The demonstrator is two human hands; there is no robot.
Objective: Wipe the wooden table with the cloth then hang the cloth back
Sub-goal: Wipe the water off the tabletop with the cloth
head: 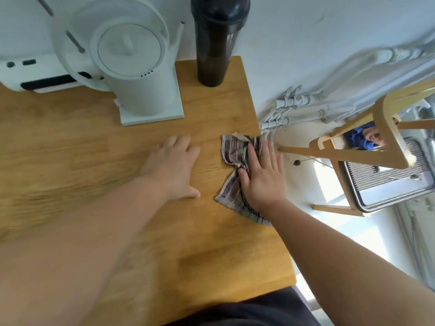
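A striped cloth (234, 152) lies crumpled at the right edge of the wooden table (94, 149). My right hand (261, 175) presses flat on top of the cloth, fingers spread and pointing away from me, partly past the table's edge. Part of the cloth is hidden under the palm. My left hand (174, 168) rests flat on the bare wood a little to the left of the cloth, fingers apart, holding nothing.
A white kettle on a square base (138, 74) and a tall black bottle (215, 41) stand at the back against the wall. A white device (30, 74) sits at the back left. A wooden rack (367, 147) and white pipes (289, 109) lie right of the table.
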